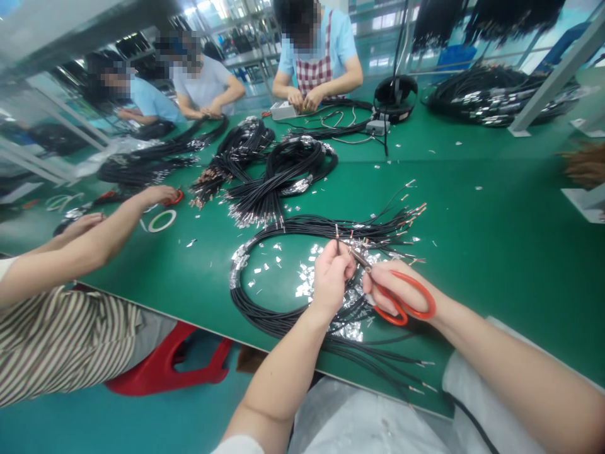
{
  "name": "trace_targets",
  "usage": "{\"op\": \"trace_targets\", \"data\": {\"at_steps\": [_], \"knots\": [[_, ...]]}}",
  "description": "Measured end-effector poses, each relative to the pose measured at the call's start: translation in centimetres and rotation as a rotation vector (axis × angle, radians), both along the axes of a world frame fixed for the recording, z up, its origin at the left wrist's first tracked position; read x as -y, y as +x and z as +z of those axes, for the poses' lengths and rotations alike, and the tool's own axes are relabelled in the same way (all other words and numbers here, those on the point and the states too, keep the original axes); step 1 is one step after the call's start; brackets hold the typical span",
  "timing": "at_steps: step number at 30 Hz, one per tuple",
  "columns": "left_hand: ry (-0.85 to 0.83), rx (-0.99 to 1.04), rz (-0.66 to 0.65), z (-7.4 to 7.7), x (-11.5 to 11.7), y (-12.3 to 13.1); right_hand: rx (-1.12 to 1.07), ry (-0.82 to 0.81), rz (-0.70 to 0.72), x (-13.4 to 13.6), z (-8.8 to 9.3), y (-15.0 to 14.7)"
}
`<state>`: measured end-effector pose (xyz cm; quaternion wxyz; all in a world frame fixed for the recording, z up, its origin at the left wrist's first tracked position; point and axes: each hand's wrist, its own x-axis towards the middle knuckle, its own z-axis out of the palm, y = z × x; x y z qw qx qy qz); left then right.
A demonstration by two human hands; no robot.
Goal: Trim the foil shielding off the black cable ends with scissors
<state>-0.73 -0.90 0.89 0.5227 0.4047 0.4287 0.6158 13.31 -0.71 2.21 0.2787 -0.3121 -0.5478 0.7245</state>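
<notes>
Scraps (305,277) lying inside the cable loop (265,320), bundles (271,198) resting behind it, tape (173,217) sitting leftward (all on a table (472,252))

a black cable (337,246) is pinched in the left hand (329,277); red-handled scissors (368,269) are gripped in the right hand (385,277).

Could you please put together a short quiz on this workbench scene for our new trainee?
1. Which tool does the right hand hold?
A) Blue-handled pliers
B) Metal scissors with orange-red loop handles
C) A yellow plastic ruler

2. True or false: the left hand pinches a thin black cable.

3. What lies scattered on the flat green tabletop inside the curved bundle of black cables?

Key: 1. B; 2. True; 3. Small, shiny silver scraps.
</notes>
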Motion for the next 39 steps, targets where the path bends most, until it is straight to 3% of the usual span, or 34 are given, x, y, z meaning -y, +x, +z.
{"op": "trace_targets", "data": {"at_steps": [7,9,12,14,18,24,26,31,35,39], "knots": [[-0.02,0.035,-0.038,-0.4,-0.1,0.1,0.065,0.056,-0.132,0.7,1.2,-0.2],[-0.028,-0.004,-0.085,-0.5,-0.2,0.1,0.134,0.165,-0.27,0.4,1.9,0.4],[0.037,-0.167,-0.15,-0.4,0.0,0.2,0.183,0.417,-0.611,-0.7,2.4,1.5],[0.095,-0.3,-0.196,-0.2,0.2,0.3,0.131,0.494,-0.712,-1.4,2.2,2.0],[0.075,-0.369,-0.32,-0.3,0.7,0.6,0.042,0.402,-0.638,-2.1,1.4,2.2],[-0.26,-0.045,-0.451,-0.9,0.0,0.1,0.008,0.354,-0.636,-2.2,1.0,2.2],[-0.272,0.029,-0.423,-0.9,-0.3,-0.1,-0.004,0.363,-0.64,-2.2,0.9,2.2],[-0.18,0.067,-0.198,-0.6,0.0,0.6,0.049,0.396,-0.649,-1.8,0.8,1.7],[-0.182,0.086,-0.315,-0.4,0.9,1.9,0.068,0.426,-0.663,-1.4,0.7,1.1],[-0.211,0.065,-0.26,-0.4,1.3,2.6,0.078,0.435,-0.67,-1.2,0.6,0.8]]}}
